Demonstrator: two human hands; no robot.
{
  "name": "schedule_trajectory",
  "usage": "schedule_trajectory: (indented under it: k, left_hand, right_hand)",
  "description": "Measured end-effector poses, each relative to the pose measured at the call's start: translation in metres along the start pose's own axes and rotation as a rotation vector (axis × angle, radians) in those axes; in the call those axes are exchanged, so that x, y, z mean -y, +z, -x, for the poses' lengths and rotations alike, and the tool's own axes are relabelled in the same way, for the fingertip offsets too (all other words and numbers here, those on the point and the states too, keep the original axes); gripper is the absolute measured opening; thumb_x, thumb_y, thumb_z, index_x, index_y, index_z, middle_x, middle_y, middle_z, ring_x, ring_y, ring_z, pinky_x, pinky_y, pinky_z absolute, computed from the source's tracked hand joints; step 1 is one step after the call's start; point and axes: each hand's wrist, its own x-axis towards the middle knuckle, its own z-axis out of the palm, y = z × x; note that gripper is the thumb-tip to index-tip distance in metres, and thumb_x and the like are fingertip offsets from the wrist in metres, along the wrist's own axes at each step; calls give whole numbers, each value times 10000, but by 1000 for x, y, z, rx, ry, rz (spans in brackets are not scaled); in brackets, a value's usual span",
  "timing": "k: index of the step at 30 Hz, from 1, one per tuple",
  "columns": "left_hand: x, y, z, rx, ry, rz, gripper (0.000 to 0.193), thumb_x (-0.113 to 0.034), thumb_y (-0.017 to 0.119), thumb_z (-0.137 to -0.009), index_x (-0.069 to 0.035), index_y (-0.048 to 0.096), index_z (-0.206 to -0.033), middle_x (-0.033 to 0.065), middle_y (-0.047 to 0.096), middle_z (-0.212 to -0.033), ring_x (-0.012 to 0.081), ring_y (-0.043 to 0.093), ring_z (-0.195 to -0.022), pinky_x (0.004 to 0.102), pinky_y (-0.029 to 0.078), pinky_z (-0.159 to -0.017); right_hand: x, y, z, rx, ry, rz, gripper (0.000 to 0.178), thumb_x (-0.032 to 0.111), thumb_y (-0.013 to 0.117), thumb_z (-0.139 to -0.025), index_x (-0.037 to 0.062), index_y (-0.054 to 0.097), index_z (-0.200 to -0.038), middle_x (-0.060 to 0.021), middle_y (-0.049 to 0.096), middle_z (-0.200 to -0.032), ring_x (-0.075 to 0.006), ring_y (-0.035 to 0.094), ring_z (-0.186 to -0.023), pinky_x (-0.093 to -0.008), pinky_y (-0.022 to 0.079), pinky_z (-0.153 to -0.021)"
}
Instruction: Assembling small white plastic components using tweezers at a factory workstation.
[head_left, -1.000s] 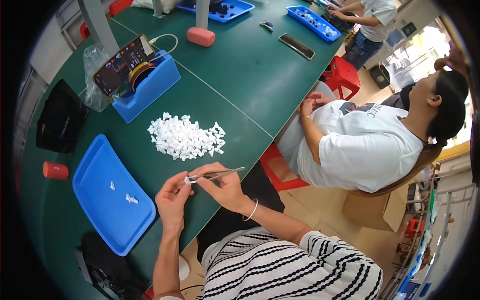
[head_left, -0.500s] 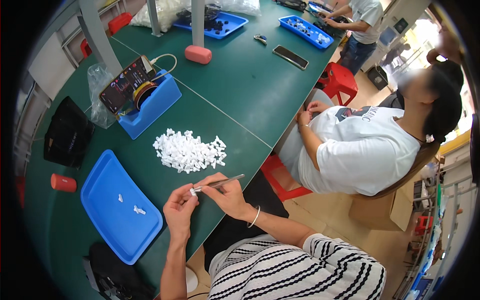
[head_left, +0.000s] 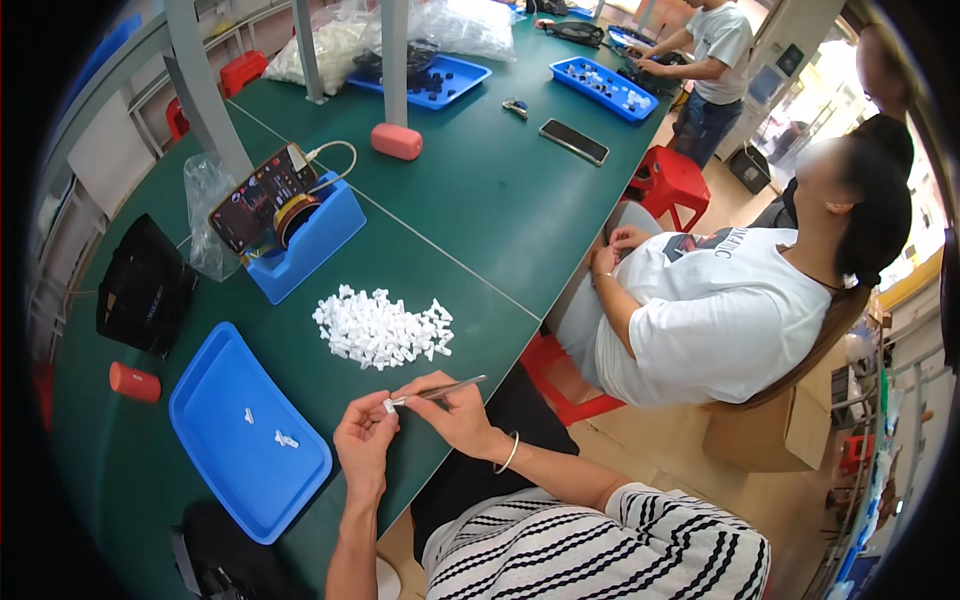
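Note:
Between the fingertips of my left hand (head_left: pixel 365 437) is a small white plastic part (head_left: pixel 390 405). My right hand (head_left: pixel 458 418) is closed round a pair of metal tweezers (head_left: pixel 440 390), whose tip meets the white part. Just beyond my hands lies a loose pile of similar white plastic parts (head_left: pixel 383 328) on the green table. To the left of my left hand sits a blue tray (head_left: pixel 250 480) with a few white parts (head_left: pixel 287 439) in it. The fine detail of the held part is too small to make out.
A blue bin (head_left: pixel 310 245) with a propped phone (head_left: pixel 262 198) stands behind the pile. A red cylinder (head_left: pixel 134 381), black box (head_left: pixel 147 290), pink case (head_left: pixel 396 142) and flat phone (head_left: pixel 574 141) are on the table. At right sits a person in a white shirt (head_left: pixel 720 300).
The view has shifted slightly, so the table's contents sit a little lower in the picture. My hands keep the white part and the tweezers together in nearly the same place.

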Motion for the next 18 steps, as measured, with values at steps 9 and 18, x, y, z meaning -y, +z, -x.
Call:
schedule_trajectory:
  k: [9,18]
  left_hand:
    - [5,-6,0,-20,-47,-35,263,29,609,-851,19,604,-1113,48,637,-976,89,586,-842,212,479,-752]
    - [-1,-9,-9,34,-113,48,289,-8,630,-844,11,612,-1132,23,635,-916,63,574,-812,201,468,-735]
  right_hand:
    - [4,6,-3,0,21,72,114,35,622,-882,-28,628,-977,-92,657,-992,-140,624,-864,-265,499,-763]
    - [-7,5,-10,-129,-37,-204,130,35,589,-913,-46,576,-1013,-139,667,-978,-182,645,-897,-261,507,-791]
